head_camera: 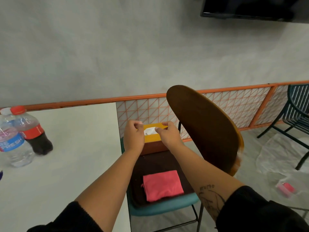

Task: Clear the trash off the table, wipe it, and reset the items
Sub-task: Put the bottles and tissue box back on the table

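The left hand [133, 136] and right hand [169, 135] curl around the ends of the box [151, 138] at the seat's [150, 163] back edge; a cloth [163, 185] lies near its front edge

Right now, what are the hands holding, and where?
The yellow tissue box: left hand grips its left end, right hand grips its right end.

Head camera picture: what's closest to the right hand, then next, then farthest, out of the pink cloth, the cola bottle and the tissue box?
1. tissue box: touching the right hand, on the chair seat.
2. pink cloth: on the same seat, nearer the camera.
3. cola bottle: far left, on the table.
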